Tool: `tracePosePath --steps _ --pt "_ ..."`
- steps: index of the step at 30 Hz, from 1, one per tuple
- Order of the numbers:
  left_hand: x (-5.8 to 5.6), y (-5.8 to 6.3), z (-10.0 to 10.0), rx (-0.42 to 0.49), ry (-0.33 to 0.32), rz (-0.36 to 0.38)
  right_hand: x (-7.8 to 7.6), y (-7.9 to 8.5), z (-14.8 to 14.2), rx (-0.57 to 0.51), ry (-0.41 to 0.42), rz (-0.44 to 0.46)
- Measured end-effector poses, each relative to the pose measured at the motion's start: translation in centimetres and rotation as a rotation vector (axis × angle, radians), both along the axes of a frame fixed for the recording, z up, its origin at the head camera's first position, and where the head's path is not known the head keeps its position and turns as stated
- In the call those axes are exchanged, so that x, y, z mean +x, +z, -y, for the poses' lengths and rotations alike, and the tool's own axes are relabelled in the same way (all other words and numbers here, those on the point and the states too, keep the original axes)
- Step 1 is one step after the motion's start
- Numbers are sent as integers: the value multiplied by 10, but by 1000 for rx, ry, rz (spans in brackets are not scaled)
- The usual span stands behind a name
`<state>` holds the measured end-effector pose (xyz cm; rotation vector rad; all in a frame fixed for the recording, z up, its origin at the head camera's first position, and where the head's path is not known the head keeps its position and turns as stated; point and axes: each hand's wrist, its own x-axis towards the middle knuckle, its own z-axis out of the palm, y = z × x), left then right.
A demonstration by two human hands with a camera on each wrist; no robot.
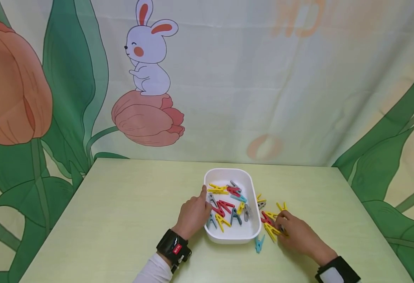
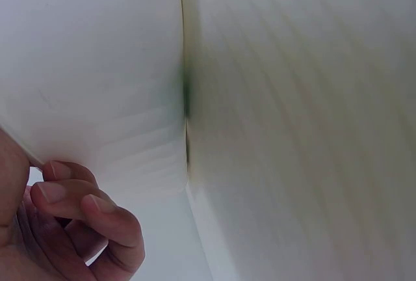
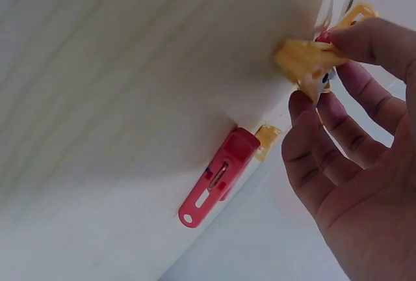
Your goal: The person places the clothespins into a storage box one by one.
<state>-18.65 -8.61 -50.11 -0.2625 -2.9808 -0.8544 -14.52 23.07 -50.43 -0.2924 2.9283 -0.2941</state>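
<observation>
A white plastic tub [image 1: 232, 239] with several red, yellow, blue and grey clothespins inside stands on the table. My left hand [image 1: 194, 214] holds the tub at its left rim; in the left wrist view the curled fingers [image 2: 120, 222] lie against the tub's outer wall [image 2: 97, 66]. Right of the tub, my right hand [image 1: 300, 236] is over a loose group of clothespins. Thumb and fingertips pinch a yellow clothespin [image 3: 302, 60] in the right wrist view. Close by lies a red clothespin [image 3: 221, 177].
A light blue clothespin [image 1: 259, 243] lies at the tub's front right corner. More yellow, red and grey ones lie along its right side. Behind the pale table [image 1: 122, 220] hangs a curtain [image 1: 221, 98] printed with a rabbit and tulips.
</observation>
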Motion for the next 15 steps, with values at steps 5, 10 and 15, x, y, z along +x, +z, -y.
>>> tracePosePath --steps 5,10,15 --pt "0 0 0 -3 -2 4 0 3 0 -10 12 -39" --pt "0 0 0 -2 -6 -3 1 6 0 -34 9 -47" --pt "0 1 0 -1 -3 -1 1 5 -1 -51 5 -49"
